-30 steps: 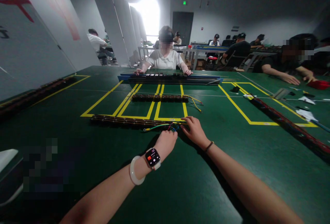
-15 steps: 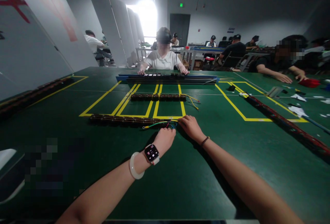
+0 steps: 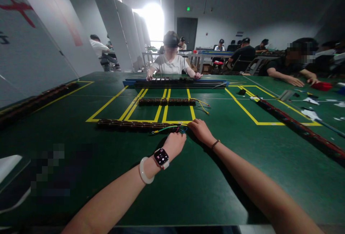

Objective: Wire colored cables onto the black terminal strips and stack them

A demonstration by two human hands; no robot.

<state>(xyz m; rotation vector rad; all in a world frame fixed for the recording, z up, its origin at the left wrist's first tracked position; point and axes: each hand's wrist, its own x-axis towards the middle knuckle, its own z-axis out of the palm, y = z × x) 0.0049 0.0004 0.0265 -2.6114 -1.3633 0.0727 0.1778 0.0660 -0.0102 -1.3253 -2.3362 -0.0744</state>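
Note:
A long black strip with wiring along it [image 3: 129,124] lies crosswise on the green table in front of me. At its right end, thin red and blue wires run to my left hand [image 3: 175,144], whose fingers are curled closed around them. A yellow wire from the same end leads into my right hand [image 3: 201,130], and the fingers there are pressed together. My fingertips hide the wire ends. A green-yellow wire with a ring terminal [image 3: 164,129] bends back leftward over the strip's front edge.
Beyond lies a second black wired strip [image 3: 167,102] with yellow leads, within yellow tape lines [image 3: 91,120]. A co-worker [image 3: 169,61] sits opposite, hands at a blue-edged rail [image 3: 128,83]. More wired strips lie left [image 3: 40,97] and right [image 3: 293,121]. Another person [image 3: 285,69] leans on the right edge.
The view has shifted slightly. My hands stay at the strip's right end with almost the same grip. The co-worker opposite has moved their hands a little along the rail.

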